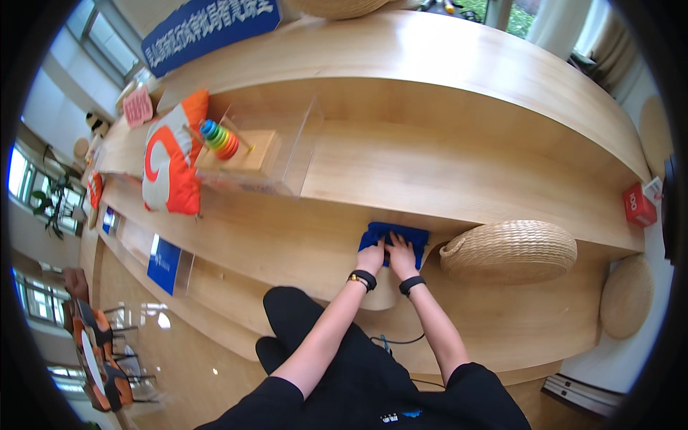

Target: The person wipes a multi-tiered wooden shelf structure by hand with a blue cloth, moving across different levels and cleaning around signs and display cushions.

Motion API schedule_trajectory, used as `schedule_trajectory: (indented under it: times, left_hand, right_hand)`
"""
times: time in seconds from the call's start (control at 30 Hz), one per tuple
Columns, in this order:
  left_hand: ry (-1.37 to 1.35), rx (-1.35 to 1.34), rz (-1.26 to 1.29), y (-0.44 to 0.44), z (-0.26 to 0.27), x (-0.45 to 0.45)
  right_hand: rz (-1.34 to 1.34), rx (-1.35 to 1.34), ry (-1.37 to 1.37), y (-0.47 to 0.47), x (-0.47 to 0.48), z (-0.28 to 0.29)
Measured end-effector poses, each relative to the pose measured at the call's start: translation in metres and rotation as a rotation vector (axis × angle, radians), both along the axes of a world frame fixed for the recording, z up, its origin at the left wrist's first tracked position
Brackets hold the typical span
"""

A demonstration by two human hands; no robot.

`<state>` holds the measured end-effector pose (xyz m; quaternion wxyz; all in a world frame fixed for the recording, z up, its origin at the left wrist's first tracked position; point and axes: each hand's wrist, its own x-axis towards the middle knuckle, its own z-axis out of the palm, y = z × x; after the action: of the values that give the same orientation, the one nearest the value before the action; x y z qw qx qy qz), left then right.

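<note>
A blue cloth [408, 235] lies bunched on the wooden step in front of me. My left hand [371, 259] grips its near left part, with the fingers bent into the fabric. My right hand [402, 253] holds the cloth just to the right, and the two hands' fingertips nearly meet. Both wrists wear dark bands. Below the cloth and between my forearms, a pale cream object [382, 295] with a rounded near end shows in part; I cannot tell what it is. A round woven straw cushion [508, 252] rests to the right of my right hand.
Left on the tiered wooden steps [258, 236] stand a clear acrylic box [303, 145], a rainbow ring stacker [220, 141] and an orange and grey pillow [171, 156]. A red box [639, 205] sits far right. A black cable [400, 342] runs near my legs.
</note>
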<state>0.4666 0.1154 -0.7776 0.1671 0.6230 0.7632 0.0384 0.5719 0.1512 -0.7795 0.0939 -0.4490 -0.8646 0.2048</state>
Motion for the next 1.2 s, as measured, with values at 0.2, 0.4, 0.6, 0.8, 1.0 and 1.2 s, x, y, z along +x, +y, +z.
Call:
schedule_trajectory:
  times: [0.2, 0.4, 0.6, 0.8, 1.0, 1.2]
  left_hand:
    - [-0.045, 0.019, -0.037, -0.005, 0.009, 0.016]
    - [0.013, 0.095, -0.199, -0.028, 0.003, 0.028]
    - [0.012, 0.098, -0.178, -0.003, -0.001, 0.032]
    - [0.068, 0.022, -0.087, -0.072, 0.012, 0.054]
    - [0.085, 0.012, -0.043, -0.058, 0.002, 0.051]
    - [0.045, -0.045, -0.044, -0.049, 0.014, 0.033]
  right_hand:
    - [-0.005, 0.018, 0.239, -0.016, 0.032, 0.007]
    - [-0.186, -0.001, 0.254, -0.044, 0.050, 0.016]
    - [-0.194, 0.077, 0.094, -0.005, 0.044, 0.015]
    - [-0.027, 0.179, 0.117, -0.075, 0.057, 0.010]
    - [-0.002, 0.124, 0.198, -0.059, 0.052, 0.016]
    - [0.019, 0.165, 0.122, -0.046, 0.035, 0.010]
